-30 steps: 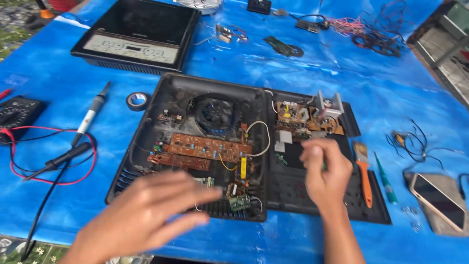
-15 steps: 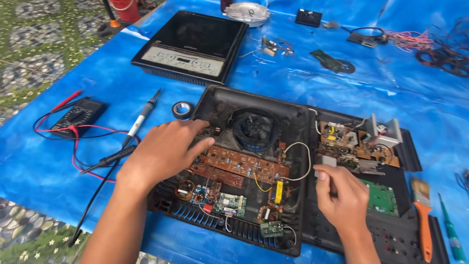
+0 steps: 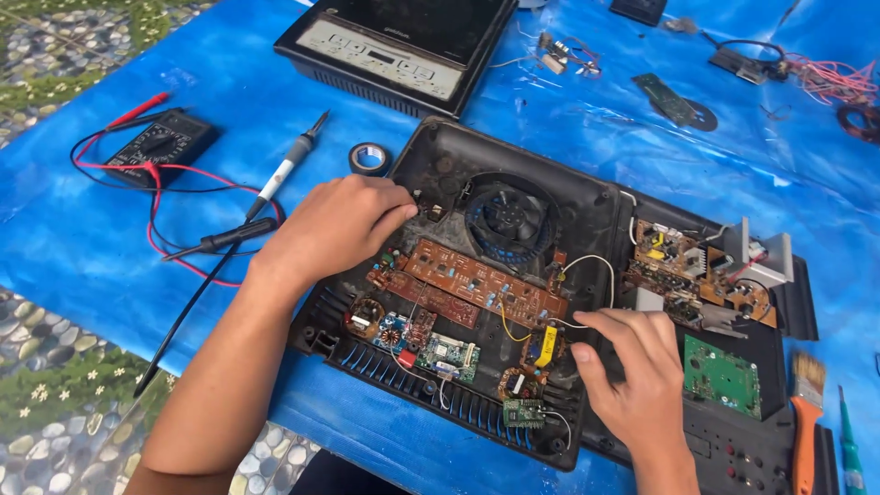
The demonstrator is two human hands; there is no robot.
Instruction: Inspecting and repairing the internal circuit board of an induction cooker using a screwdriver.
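Note:
An opened black appliance housing (image 3: 440, 156) lies on a blue tarp, with a round fan (image 3: 507, 220) and a long brown circuit board (image 3: 477, 282) inside. My left hand (image 3: 335, 225) rests on the housing's left edge, its fingertips curled at a small part beside the fan. My right hand (image 3: 637, 371) lies palm down near the housing's right front, fingers spread over the wiring between the brown board and a green circuit board (image 3: 721, 376). Neither hand visibly holds anything. A second board with a metal heat sink (image 3: 765, 257) sits at the right.
Left of the housing lie a soldering iron (image 3: 289, 170), a roll of black tape (image 3: 370, 158) and a multimeter (image 3: 160, 147) with red and black leads. A closed black cooktop (image 3: 394, 46) stands at the back. An orange-handled brush (image 3: 805, 412) and a green screwdriver (image 3: 851, 449) lie at right.
My left hand has shifted up and left from the middle of the brown board to the housing edge by the fan. My right hand has barely moved. The view is closer.

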